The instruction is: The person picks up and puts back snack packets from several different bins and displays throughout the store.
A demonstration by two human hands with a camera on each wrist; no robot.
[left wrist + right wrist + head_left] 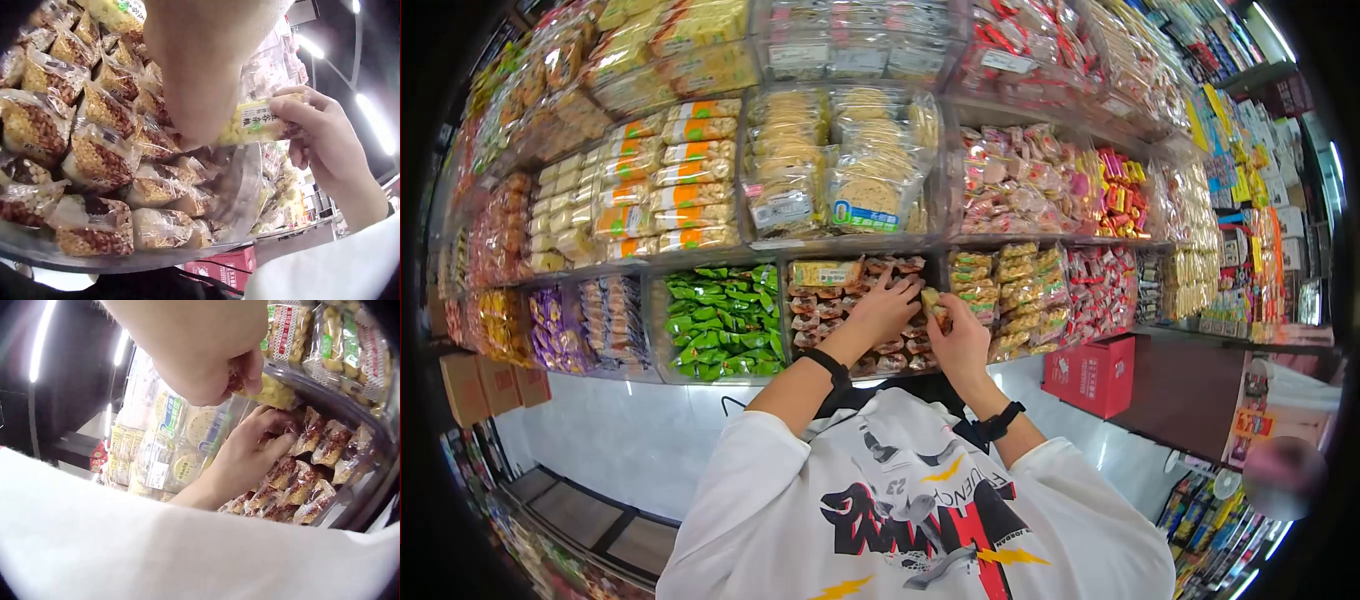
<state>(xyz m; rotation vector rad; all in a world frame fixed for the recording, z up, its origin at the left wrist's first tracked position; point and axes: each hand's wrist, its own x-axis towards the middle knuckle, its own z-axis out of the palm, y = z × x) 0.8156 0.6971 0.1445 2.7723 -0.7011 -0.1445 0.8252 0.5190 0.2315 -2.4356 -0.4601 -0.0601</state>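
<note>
My right hand [962, 340] pinches a clear-wrapped grain bar [250, 122] with a yellow printed label, raised just above the right side of a bin [247, 187]. Its thumb lies across the label in the left wrist view. Beside it, my left hand [253, 440] reaches down into the same bin, thumb and curled fingers around the end of a wrapped grain snack [290, 429]. Rows of similar reddish-brown and golden grain snacks [100, 153] fill the bin. Another yellow-labelled packet [825, 273] lies flat at the bin's back left.
Green-wrapped sweets [722, 325] fill the bin to the left. Twisted-dough snack packets [1030, 295] sit in the bin to the right. Behind, round biscuits [870, 185] stand in a higher tier. A red box [1090, 377] is below the shelf at the right.
</note>
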